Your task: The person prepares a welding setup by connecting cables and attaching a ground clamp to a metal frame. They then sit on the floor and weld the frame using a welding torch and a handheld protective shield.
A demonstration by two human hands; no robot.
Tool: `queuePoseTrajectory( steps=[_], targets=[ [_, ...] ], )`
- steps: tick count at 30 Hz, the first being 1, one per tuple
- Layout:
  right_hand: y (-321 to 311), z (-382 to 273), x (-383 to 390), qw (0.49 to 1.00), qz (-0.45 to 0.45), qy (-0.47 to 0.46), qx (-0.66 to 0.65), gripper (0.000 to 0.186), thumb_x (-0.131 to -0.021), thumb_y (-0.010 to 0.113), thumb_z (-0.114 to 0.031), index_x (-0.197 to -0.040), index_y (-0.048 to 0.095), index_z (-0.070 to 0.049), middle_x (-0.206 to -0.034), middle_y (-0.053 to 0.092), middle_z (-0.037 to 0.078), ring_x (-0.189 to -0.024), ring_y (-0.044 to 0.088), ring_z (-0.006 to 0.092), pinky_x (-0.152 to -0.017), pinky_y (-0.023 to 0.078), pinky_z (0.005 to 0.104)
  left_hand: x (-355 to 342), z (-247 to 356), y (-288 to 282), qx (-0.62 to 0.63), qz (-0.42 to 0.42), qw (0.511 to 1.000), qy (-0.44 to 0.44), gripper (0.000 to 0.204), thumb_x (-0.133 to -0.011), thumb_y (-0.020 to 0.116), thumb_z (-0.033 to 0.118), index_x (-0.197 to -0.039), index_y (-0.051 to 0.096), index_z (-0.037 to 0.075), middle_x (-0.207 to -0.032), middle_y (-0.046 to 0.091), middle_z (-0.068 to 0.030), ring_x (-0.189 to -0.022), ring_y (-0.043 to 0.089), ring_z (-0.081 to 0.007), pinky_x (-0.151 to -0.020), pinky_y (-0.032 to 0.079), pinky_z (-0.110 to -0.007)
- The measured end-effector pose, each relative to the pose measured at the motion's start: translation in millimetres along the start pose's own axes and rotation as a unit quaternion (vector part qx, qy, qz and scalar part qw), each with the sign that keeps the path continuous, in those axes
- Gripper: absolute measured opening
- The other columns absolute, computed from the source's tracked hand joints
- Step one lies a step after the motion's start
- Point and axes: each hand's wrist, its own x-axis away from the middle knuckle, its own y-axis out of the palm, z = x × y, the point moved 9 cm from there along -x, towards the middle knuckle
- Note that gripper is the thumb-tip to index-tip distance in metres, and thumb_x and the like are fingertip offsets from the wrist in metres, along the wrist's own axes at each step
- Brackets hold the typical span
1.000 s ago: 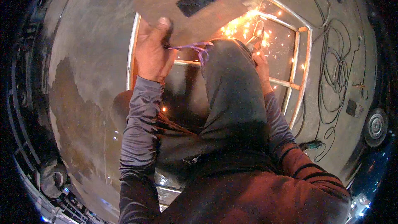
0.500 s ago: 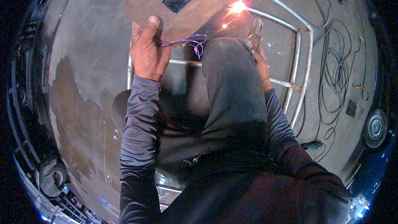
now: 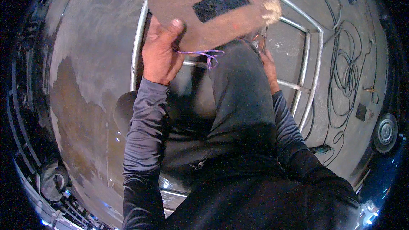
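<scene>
My left hand [image 3: 159, 57] grips the lower left edge of a brown hand-held welding shield [image 3: 177, 0], its thumb pressed on the near face. A dark rectangular window [image 3: 220, 3] is set in the board, and its right edge is frayed and pale. A purple cord loop [image 3: 211, 54] hangs from the edge beside my fingers. To the right of my raised knee, my right hand [image 3: 268, 66] is closed around a welding electrode holder [image 3: 260, 41], mostly hidden by knee and shield. Beneath lies a welded frame of silver metal tube [image 3: 318, 55]; the shield covers its far middle part.
Coiled black cables [image 3: 347, 72] lie on the concrete floor [image 3: 93, 30] at the right. A vehicle wheel [image 3: 386, 132] stands at the far right edge, a tire [image 3: 53, 182] at the lower left. A dark wet stain [image 3: 74, 98] spreads on the left.
My left hand has moved the shield to the right and turned it, so it covers the far part of the frame. The bright red arc and sparks no longer show. My right hand stays put.
</scene>
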Motion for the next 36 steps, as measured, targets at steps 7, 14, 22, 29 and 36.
queuePoseTrajectory(
  steps=[7,14,22,29,36],
  targets=[
    [2.7,-2.8,-9.2,0.997,0.01,-0.047,0.053,0.041,-0.088,0.055,-0.02,-0.125,0.053,-0.002,-0.114,0.061,0.007,-0.102,0.056,0.0175,-0.088,0.043,0.0289,-0.8,-16.3,27.3,0.037,-0.104,0.993,-0.031,0.052,-0.088,0.061,0.009,-0.135,0.039,0.003,-0.127,0.053,-0.0108,-0.115,0.054,-0.0223,-0.097,0.045,-0.038],
    [-0.1,-6.4,-6.4,0.934,0.021,-0.097,0.342,0.037,-0.089,0.052,-0.016,-0.124,0.054,-0.002,-0.109,0.063,0.009,-0.097,0.058,0.0187,-0.086,0.045,0.0327,1.0,-14.1,25.0,0.004,-0.103,0.994,-0.029,0.055,-0.087,0.063,0.012,-0.135,0.039,0.002,-0.127,0.053,-0.0103,-0.114,0.053,-0.0214,-0.097,0.043,-0.036],
    [2.1,18.8,-24.4,0.93,0.085,-0.219,0.282,0.043,-0.077,0.064,-0.011,-0.117,0.055,0.002,-0.1,0.064,0.022,-0.091,0.062,0.0363,-0.08,0.048,0.0387,0.8,-12.8,22.6,-0.016,-0.078,0.997,-0.018,0.054,-0.089,0.062,0.015,-0.137,0.039,0.007,-0.127,0.054,-0.0086,-0.114,0.054,-0.0222,-0.096,0.046,-0.037],
    [0.1,15.4,-18.2,0.99,0.03,-0.042,0.134,0.041,-0.081,0.063,-0.011,-0.12,0.056,0.001,-0.094,0.065,0.01,-0.081,0.061,0.0158,-0.072,0.048,0.028,-3.2,-12.1,7.4,-0.079,-0.028,0.996,-0.038,0.054,-0.09,0.062,0.019,-0.138,0.039,0.01,-0.125,0.055,-0.0084,-0.113,0.055,-0.023,-0.094,0.048,-0.04],
    [-9.3,-3.4,-5.5,0.996,0.065,0.016,-0.065,0.043,-0.082,0.063,-0.016,-0.121,0.055,-0.001,-0.103,0.063,0.007,-0.092,0.057,0.0169,-0.082,0.044,0.0288,-19.1,2.0,-7.0,-0.002,0.018,1.0,0.02,0.038,-0.093,0.057,0.017,-0.128,0.047,0.008,-0.114,0.059,-0.0046,-0.107,0.057,-0.0185,-0.085,0.051,-0.034]
  ],
)
